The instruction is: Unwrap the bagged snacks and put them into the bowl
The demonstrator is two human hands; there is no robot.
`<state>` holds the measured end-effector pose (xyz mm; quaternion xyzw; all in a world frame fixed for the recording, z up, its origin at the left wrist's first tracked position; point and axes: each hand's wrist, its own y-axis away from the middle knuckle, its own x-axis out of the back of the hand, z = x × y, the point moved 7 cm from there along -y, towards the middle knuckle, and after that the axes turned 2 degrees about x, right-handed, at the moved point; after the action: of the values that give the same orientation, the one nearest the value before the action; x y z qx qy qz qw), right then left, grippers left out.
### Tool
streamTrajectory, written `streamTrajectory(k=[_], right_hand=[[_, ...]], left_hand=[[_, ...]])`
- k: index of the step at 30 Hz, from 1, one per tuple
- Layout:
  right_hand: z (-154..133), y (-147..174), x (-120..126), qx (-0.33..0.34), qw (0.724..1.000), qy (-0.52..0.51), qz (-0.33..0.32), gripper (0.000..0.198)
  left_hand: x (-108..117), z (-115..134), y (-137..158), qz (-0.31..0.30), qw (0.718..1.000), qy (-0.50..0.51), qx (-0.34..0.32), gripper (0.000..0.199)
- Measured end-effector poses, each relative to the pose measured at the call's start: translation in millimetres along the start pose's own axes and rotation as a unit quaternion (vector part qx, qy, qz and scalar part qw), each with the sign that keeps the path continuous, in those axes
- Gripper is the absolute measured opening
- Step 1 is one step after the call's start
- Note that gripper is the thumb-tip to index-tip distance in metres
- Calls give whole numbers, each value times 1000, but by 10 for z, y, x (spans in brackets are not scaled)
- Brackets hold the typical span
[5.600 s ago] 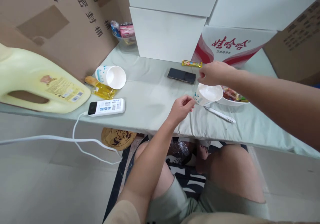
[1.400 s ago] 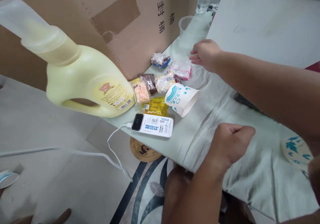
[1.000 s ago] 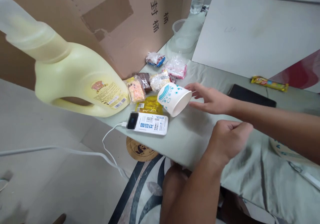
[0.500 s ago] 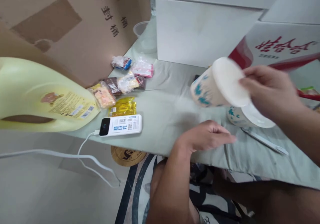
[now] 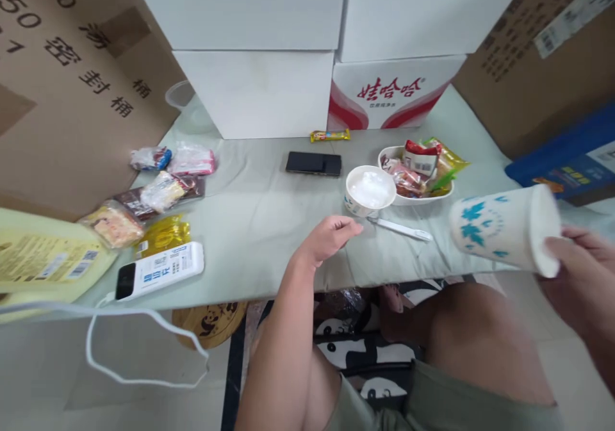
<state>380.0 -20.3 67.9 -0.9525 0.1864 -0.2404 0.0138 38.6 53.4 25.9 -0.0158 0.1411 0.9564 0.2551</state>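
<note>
My right hand [image 5: 579,261] grips a tall white paper cup [image 5: 500,226] by its rim end. Blue-green leaves are printed on the cup, and it is tipped on its side in the air beyond the table's front right. My left hand [image 5: 332,235] rests near the front of the table with its fingers curled together, and nothing shows in them. Just past it stands a paper bowl [image 5: 371,191] with the same leaf print and clear plastic inside. A slim white tool with a dark tip [image 5: 401,228] lies in front of the bowl.
A bowl of wrapped snacks [image 5: 416,175], a black phone [image 5: 313,163] and a yellow snack bar [image 5: 330,136] lie farther back. White cartons [image 5: 254,91] line the rear. Packaged snacks [image 5: 158,194], a power bank [image 5: 161,269] and a yellow jug [image 5: 48,258] are at left.
My right hand has carried the paper cup rightward, away from above the bowl, and turned it onto its side. My left hand's fingers have curled in. The view has swung right.
</note>
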Motion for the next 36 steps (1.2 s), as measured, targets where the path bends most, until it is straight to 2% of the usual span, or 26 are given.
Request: streamTrajectory(k=[1,2,3,5,7,9,11,15,20,22,25,27,29,33,36], right_hand=[[94,60,-18,-58,996,-49,40,22],[171,122,-129,-122,988,-88,36,24],[187,174,-260,-156,981,-111,27,28],[70,223,-584,-149,980,-123,-36,34],[-108,242,-894,-115,980,-120,-104,34],[-287,251,-1160,-80,974,-129,-170,33],[-429,269,-1358,-53,963,-143,-224,31],[-536,385,-1625,-43,938,-175,-296,38],[-571,649,-2061,-97,895,-186,-395,53],[-641,680,-2278,-114,888,-194,-402,56],[-754,616,-2604,-137,898,-199,-368,58],[-829,560,-2811,-147,906,-190,-349,57],[-918,531,-3005,-147,908,-176,-350,55],[-1119,535,-3301,-122,910,-144,-369,52],[-1227,601,-3451,-115,900,-143,-395,56]], left_hand=[[-39,17,-40,15,1000,6,-21,42],[-73,32,-72,27,999,15,-44,36],[-107,40,-98,29,997,27,-64,36],[-179,26,-131,-1,995,54,-86,59],[-238,-14,-128,-59,993,65,-80,79],[-228,-61,-87,-97,992,55,-59,86],[-138,-95,-19,-96,994,35,-37,85],[175,-87,166,-27,998,36,-33,77],[552,-32,393,87,993,24,-72,64],[675,-24,462,138,987,14,-85,62],[878,-53,557,242,967,-1,-84,57],[1026,-83,635,319,944,-4,-85,52],[1194,-104,764,411,906,1,-98,45],[1473,-67,1225,613,772,-27,-168,22],[1540,-11,1534,682,690,-59,-235,16]])
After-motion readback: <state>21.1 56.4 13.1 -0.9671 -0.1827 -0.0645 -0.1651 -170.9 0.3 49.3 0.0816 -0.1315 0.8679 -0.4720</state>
